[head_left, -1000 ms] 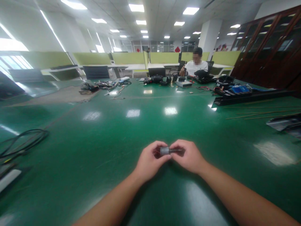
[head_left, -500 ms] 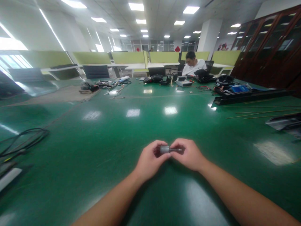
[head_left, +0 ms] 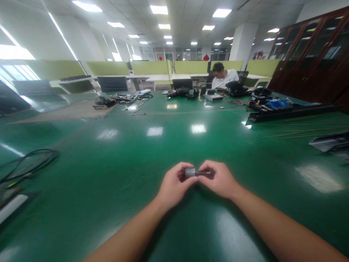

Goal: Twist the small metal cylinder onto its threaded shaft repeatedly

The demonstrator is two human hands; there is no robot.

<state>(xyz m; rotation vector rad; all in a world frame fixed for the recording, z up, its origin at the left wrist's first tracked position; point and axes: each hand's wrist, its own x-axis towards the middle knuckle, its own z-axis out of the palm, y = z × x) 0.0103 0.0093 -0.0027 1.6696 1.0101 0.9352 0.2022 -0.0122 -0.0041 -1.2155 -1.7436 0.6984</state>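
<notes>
My left hand (head_left: 174, 185) is closed round a short grey metal cylinder (head_left: 190, 172), thumb below and fingers above. From the cylinder's right end a thin dark shaft (head_left: 206, 173) sticks out, lying level and pointing right. Thumb and forefinger of my right hand (head_left: 218, 178) pinch this shaft near where it meets the cylinder. The two thumb tips almost meet. Both hands are just above the green tabletop (head_left: 136, 156). The left end of the cylinder is partly covered by my left fingers, and the exact kind of the piece is too small to tell.
Black cables (head_left: 32, 163) lie at the left. Tools and wires (head_left: 128, 97) are spread along the far edge, near a grey box (head_left: 213, 96). Another person (head_left: 227, 78) sits behind them. A long black rail (head_left: 289, 112) and thin rods (head_left: 305, 131) lie at the right.
Both hands keep nearly the same place and hold. The shaft's tip looks slightly different, perhaps turned a little. The person at the back has leaned slightly left.
</notes>
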